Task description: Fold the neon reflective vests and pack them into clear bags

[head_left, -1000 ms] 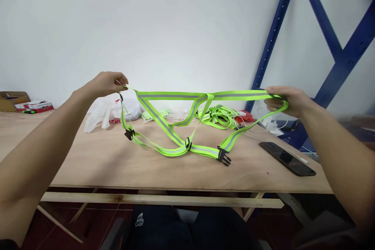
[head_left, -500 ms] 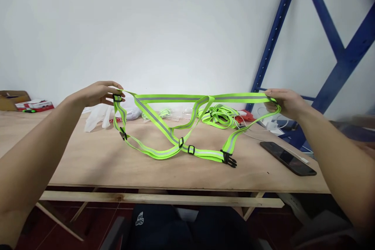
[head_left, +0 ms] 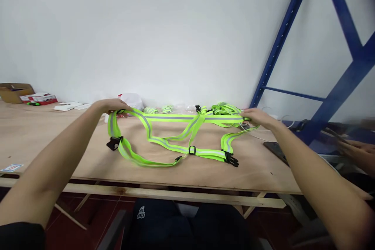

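Observation:
A neon-green reflective harness [head_left: 170, 118] with a grey stripe is stretched sideways between my two hands, just over the table. My left hand [head_left: 114, 106] is closed on its left end, where a black female buckle [head_left: 113, 143] dangles below. My right hand [head_left: 254, 116] grips the right end of the top strap. Lower straps loop down onto the wood, with a black slider [head_left: 192, 150] near the middle and a black pronged buckle [head_left: 231, 158] at the lower right.
Behind the harness lie a heap of similar green straps [head_left: 225, 109], rolled straps [head_left: 167, 109] and a white plastic bag [head_left: 131, 100]. A phone [head_left: 275, 150] rests beside my right forearm. Boxes [head_left: 17, 91] stand far left; a blue metal frame [head_left: 281, 43] rises right. Another person's hand [head_left: 359, 152] shows at the right edge.
Both hands have come down and slightly closer together, lowering the harness toward the table. Its left straps have swung, and the view has shifted a little.

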Demonstrator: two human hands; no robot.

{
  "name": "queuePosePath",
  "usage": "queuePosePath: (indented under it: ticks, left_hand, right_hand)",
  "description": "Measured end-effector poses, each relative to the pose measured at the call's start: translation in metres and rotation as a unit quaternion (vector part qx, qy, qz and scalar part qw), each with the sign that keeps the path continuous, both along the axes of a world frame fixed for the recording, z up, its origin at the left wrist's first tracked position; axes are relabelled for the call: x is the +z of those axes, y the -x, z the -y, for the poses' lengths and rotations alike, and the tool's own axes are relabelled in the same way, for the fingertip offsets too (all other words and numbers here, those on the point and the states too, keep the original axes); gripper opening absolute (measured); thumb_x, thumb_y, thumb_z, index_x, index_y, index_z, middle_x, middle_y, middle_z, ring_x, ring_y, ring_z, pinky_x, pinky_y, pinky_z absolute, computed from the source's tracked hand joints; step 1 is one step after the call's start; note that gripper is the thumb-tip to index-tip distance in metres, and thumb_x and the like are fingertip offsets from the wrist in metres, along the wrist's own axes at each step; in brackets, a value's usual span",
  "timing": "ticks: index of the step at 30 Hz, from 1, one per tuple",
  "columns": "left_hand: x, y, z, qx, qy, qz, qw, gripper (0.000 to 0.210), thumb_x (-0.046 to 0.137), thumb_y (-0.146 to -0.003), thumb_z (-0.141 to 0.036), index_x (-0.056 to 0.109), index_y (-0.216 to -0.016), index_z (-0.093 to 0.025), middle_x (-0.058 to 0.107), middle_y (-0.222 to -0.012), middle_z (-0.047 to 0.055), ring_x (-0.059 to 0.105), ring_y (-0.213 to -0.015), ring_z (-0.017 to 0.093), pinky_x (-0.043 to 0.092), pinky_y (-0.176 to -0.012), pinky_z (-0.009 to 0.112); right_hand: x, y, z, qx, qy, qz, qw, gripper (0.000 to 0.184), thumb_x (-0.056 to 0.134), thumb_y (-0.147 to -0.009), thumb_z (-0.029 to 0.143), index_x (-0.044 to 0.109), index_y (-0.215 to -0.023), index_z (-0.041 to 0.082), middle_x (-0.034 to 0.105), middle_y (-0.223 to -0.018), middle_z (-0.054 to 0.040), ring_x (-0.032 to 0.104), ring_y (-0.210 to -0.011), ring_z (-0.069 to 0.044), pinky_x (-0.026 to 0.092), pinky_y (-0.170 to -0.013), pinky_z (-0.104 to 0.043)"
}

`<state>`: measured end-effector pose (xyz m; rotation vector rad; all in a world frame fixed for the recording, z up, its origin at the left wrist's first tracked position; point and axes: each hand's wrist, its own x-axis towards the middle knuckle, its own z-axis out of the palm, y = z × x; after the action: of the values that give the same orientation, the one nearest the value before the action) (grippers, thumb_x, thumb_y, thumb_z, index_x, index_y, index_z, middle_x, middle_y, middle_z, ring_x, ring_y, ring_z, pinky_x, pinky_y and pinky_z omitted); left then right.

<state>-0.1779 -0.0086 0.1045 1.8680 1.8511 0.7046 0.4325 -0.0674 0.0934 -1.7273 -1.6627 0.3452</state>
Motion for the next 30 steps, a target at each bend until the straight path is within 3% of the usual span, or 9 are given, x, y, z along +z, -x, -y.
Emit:
queuePosePath:
  ticks: [3, 7, 11, 14, 17, 20, 23, 27, 30]
  left_hand:
    - [-0.018, 0.002, -0.019, 0.002, 0.063, -0.036, 0.997, 0.048, 0.078, -0.055, -0.064, 0.071, -0.072, -0.019, 0.076, -0.078, 0.01, 0.065, -0.065, 0.023, 0.048, -0.054, 0.027]
    - [-0.049, -0.005, -0.028, 0.049, -0.019, -0.081, 0.995, 0.046, 0.069, -0.067, -0.064, 0.068, -0.072, -0.019, 0.076, -0.084, 0.011, 0.07, -0.075, 0.027, 0.051, -0.064, 0.031]
    - [-0.068, -0.021, -0.02, 0.051, -0.07, -0.11, 0.99, 0.042, 0.062, -0.077, -0.06, 0.069, -0.086, -0.019, 0.075, -0.097, 0.013, 0.069, -0.096, 0.033, 0.05, -0.075, 0.034]
    - [-0.067, -0.036, 0.002, -0.022, -0.14, -0.11, 0.984, 0.041, 0.057, -0.086, -0.055, 0.068, -0.102, -0.019, 0.073, -0.114, 0.012, 0.064, -0.108, 0.033, 0.048, -0.087, 0.036]
    - [-0.062, -0.058, 0.042, -0.154, -0.187, -0.096, 0.965, 0.041, 0.047, -0.094, -0.054, 0.069, -0.103, -0.02, 0.073, -0.112, 0.01, 0.065, -0.105, 0.03, 0.047, -0.089, 0.035]
    - [-0.061, -0.089, 0.089, -0.288, -0.154, -0.098, 0.94, 0.043, 0.046, -0.097, -0.056, 0.072, -0.102, -0.023, 0.074, -0.108, 0.007, 0.066, -0.1, 0.027, 0.047, -0.086, 0.033]
    - [-0.07, -0.116, 0.121, -0.405, -0.119, -0.121, 0.898, 0.038, 0.054, -0.096, -0.053, 0.071, -0.119, -0.028, 0.073, -0.118, 0.005, 0.066, -0.104, 0.026, 0.046, -0.091, 0.033]
    - [-0.082, -0.131, 0.129, -0.433, -0.114, -0.116, 0.887, 0.037, 0.058, -0.095, -0.042, 0.067, -0.128, -0.029, 0.069, -0.128, 0.005, 0.062, -0.117, 0.028, 0.044, -0.097, 0.035]
    - [-0.078, -0.131, 0.125, -0.416, -0.089, -0.087, 0.901, 0.03, 0.054, -0.096, -0.041, 0.07, -0.116, -0.025, 0.073, -0.114, 0.007, 0.067, -0.101, 0.026, 0.047, -0.082, 0.032]
  right_hand:
    - [-0.034, 0.01, -0.024, -0.003, 0.026, 0.046, 0.999, 0.021, 0.061, -0.081, 0.027, 0.064, -0.063, 0.017, 0.057, -0.055, -0.0002, 0.05, -0.049, -0.013, 0.037, -0.048, -0.025]
    - [-0.07, 0.025, -0.047, -0.03, -0.004, 0.097, 0.995, 0.017, 0.057, -0.082, 0.027, 0.066, -0.069, 0.018, 0.07, -0.075, -0.0062, 0.064, -0.075, -0.021, 0.045, -0.066, -0.027]
    - [-0.092, 0.037, -0.055, -0.039, -0.041, 0.136, 0.989, 0.018, 0.056, -0.085, 0.029, 0.069, -0.084, 0.018, 0.074, -0.094, -0.0114, 0.067, -0.093, -0.027, 0.049, -0.083, -0.033]
    - [-0.096, 0.043, -0.048, -0.014, -0.076, 0.157, 0.985, 0.026, 0.055, -0.088, 0.031, 0.068, -0.103, 0.014, 0.071, -0.112, -0.0163, 0.063, -0.11, -0.03, 0.046, -0.097, -0.04]
    - [-0.094, 0.055, -0.027, 0.023, -0.119, 0.171, 0.978, 0.034, 0.053, -0.092, 0.034, 0.064, -0.118, 0.014, 0.065, -0.125, -0.0178, 0.056, -0.124, -0.032, 0.041, -0.107, -0.045]
    - [-0.095, 0.079, 0.01, 0.117, -0.17, 0.177, 0.962, 0.038, 0.05, -0.096, 0.039, 0.061, -0.124, 0.018, 0.063, -0.129, -0.0158, 0.056, -0.125, -0.032, 0.042, -0.108, -0.048]
    - [-0.101, 0.108, 0.054, 0.224, -0.127, 0.192, 0.947, 0.044, 0.052, -0.096, 0.043, 0.057, -0.133, 0.019, 0.059, -0.14, -0.0149, 0.053, -0.132, -0.031, 0.042, -0.111, -0.048]
    - [-0.109, 0.135, 0.089, 0.294, -0.055, 0.227, 0.927, 0.05, 0.056, -0.095, 0.043, 0.055, -0.14, 0.022, 0.054, -0.148, -0.013, 0.049, -0.137, -0.031, 0.039, -0.114, -0.05]
    - [-0.105, 0.15, 0.09, 0.312, -0.041, 0.222, 0.923, 0.052, 0.057, -0.095, 0.042, 0.054, -0.143, 0.023, 0.055, -0.148, -0.0121, 0.051, -0.136, -0.031, 0.041, -0.113, -0.049]
